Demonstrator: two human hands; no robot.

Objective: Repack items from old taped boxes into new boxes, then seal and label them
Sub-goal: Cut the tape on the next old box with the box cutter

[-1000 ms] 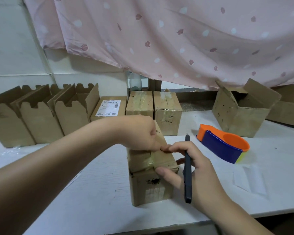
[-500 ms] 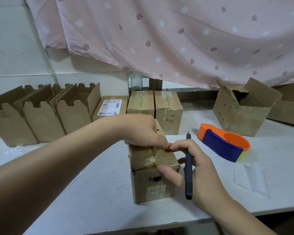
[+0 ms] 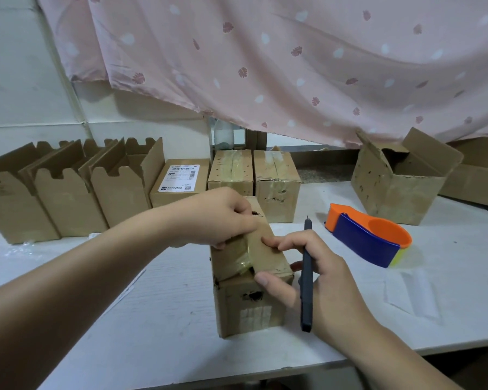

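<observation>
Old taped box (image 3: 248, 302): stands on the white table (image 3: 152, 319) near its front edge, between the two hands. The left hand (image 3: 220, 218) reaches in from the left, forearm crossing the table. Its curled fingers clamp on the box top at the far end of a wrinkled tape strip (image 3: 234, 261). Whether they pinch the tape itself cannot be told. The right hand (image 3: 319, 280) lies against the box's right side, its lower fingers closed round a dark pen-shaped cutter (image 3: 306, 294) whose tip points away from the person. Its index fingertip rests on the box top and its thumb on the near top edge. An orange-and-blue tape dispenser (image 3: 366, 237) lies to the right. Three open new boxes (image 3: 68, 192) stand at rear left.
</observation>
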